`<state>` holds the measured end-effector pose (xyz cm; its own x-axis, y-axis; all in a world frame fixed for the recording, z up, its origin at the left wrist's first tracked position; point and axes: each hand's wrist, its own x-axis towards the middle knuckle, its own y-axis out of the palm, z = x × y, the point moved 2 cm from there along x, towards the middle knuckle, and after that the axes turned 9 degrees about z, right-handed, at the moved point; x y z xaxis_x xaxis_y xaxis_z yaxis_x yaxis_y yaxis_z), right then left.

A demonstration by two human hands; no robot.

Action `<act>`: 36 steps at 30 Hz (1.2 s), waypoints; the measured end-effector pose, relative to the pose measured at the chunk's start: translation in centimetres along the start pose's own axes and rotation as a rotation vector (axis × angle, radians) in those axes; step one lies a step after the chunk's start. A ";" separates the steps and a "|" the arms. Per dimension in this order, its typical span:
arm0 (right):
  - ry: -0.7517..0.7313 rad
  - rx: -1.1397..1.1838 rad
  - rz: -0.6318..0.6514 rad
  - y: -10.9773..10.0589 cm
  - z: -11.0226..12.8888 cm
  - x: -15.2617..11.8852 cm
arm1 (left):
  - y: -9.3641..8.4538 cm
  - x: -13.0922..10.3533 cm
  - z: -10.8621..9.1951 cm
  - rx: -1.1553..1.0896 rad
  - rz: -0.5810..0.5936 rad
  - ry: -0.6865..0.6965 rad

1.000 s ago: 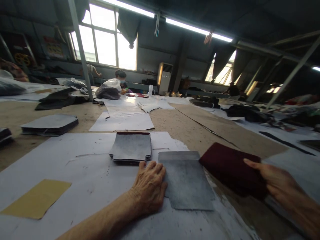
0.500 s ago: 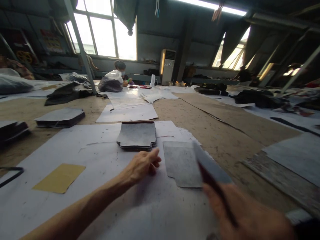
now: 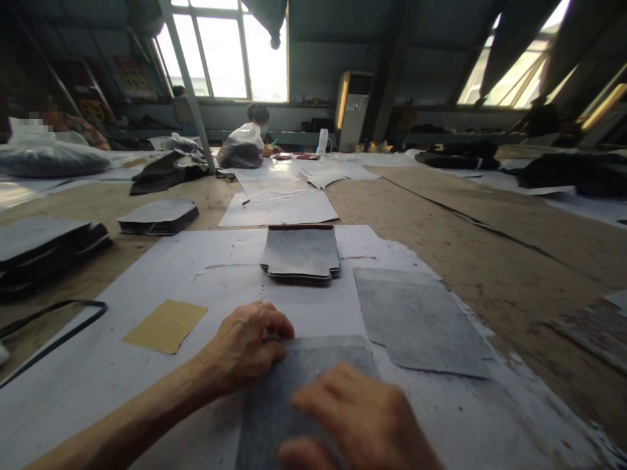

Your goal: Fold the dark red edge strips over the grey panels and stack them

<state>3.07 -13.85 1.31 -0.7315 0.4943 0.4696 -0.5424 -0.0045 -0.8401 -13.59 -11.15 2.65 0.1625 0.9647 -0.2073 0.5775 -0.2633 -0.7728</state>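
A grey piece of material (image 3: 274, 405) lies on the white sheet right in front of me. At its upper left corner my left hand (image 3: 255, 339) has its fingers pinched on the edge. Over the same piece is my right hand (image 3: 357, 418), blurred, with curled fingers; whether it grips the piece is hidden. To the right rests another flat grey piece (image 3: 421, 320) with a notched lower left corner. Beyond my hands sits a stack of grey notched pieces (image 3: 300, 253) with a dark red back edge.
A yellow card (image 3: 166, 325) and a black strap (image 3: 59, 333) lie at the left. Farther left are two stacks of pieces (image 3: 159, 215). Across the table, a person (image 3: 258, 117) sits beside a plastic bag (image 3: 241, 147).
The grey piece that my right hand held up at the right now lies in front of me. My left hand has closed on its corner. The view has turned slightly.
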 end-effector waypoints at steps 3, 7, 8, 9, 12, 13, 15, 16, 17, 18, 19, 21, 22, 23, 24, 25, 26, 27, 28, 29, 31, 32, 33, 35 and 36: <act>0.201 -0.043 0.178 -1.9 -4.4 1.3 | 0.4 0.1 0.2 -0.014 -0.008 0.024; 0.152 -0.084 0.407 -2.6 -6.9 2.4 | 0.7 0.1 0.5 0.056 -0.045 0.144; 0.127 -0.083 0.420 -2.6 -7.0 2.4 | 0.8 0.1 0.6 0.089 -0.063 0.200; 0.108 -0.076 0.418 -2.5 -7.0 2.4 | 0.8 0.1 0.7 0.115 -0.084 0.256; 0.067 -0.024 0.348 -2.5 -6.7 1.9 | 1.0 -0.1 1.1 0.132 -0.152 0.396; 0.051 -0.006 0.313 -2.6 -6.6 1.6 | 1.0 -0.2 1.2 0.136 -0.177 0.447; 0.007 0.015 0.256 -2.6 -6.4 1.2 | 1.1 -0.4 1.4 0.154 -0.232 0.556; -0.021 0.017 0.237 -2.6 -6.4 1.0 | 1.1 -0.5 1.5 0.165 -0.249 0.603; -0.050 0.012 0.225 -2.5 -6.3 0.8 | 1.1 -0.6 1.5 0.175 -0.257 0.642; -0.081 0.004 0.216 -2.5 -6.3 0.6 | 1.2 -0.8 1.5 0.185 -0.253 0.677; -0.108 -0.007 0.209 -2.4 -6.2 0.4 | 1.2 -0.9 1.5 0.196 -0.240 0.707; -0.145 -0.034 0.192 -2.3 -6.2 0.1 | 1.3 -1.1 1.3 0.217 -0.207 0.747; -0.155 -0.049 0.182 -2.2 -6.1 -0.1 | 1.3 -1.2 1.2 0.226 -0.198 0.755; -0.162 -0.065 0.179 -2.2 -6.1 -0.3 | 1.4 -1.2 1.1 0.232 -0.190 0.757; -0.170 -0.081 0.176 -2.1 -6.0 -0.4 | 1.4 -1.3 1.0 0.237 -0.181 0.760; -0.180 -0.095 0.175 -2.1 -6.0 -0.5 | 1.4 -1.4 0.9 0.244 -0.177 0.764; -0.190 -0.108 0.178 -2.0 -5.9 -0.6 | 1.4 -1.5 0.8 0.252 -0.174 0.772; -0.199 -0.121 0.183 -2.0 -5.9 -0.6 | 1.4 -1.5 0.7 0.261 -0.174 0.780; -0.205 -0.132 0.188 -1.9 -5.9 -0.7 | 1.5 -1.5 0.6 0.269 -0.178 0.784; -0.209 -0.144 0.194 -1.9 -5.9 -0.6 | 1.5 -1.6 0.6 0.276 -0.184 0.783; -0.219 -0.162 0.200 -1.9 -5.9 -0.6 | 1.6 -1.6 0.5 0.293 -0.186 0.781; -0.227 -0.171 0.205 -2.0 -5.9 -0.5 | 1.6 -1.6 0.5 0.300 -0.183 0.786; -0.235 -0.181 0.208 -2.0 -5.8 -0.5 | 1.7 -1.7 0.5 0.310 -0.178 0.792; -0.251 -0.215 0.216 -2.1 -5.6 -0.5 | 1.8 -1.7 0.4 0.337 -0.167 0.805; -0.260 -0.244 0.216 -2.2 -5.4 -0.5 | 1.8 -1.7 0.4 0.350 -0.164 0.808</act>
<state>6.82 -9.35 1.44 -0.9147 0.2683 0.3022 -0.2742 0.1374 -0.9518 -13.20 -13.30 1.36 0.6894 0.6570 0.3051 0.3873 0.0216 -0.9217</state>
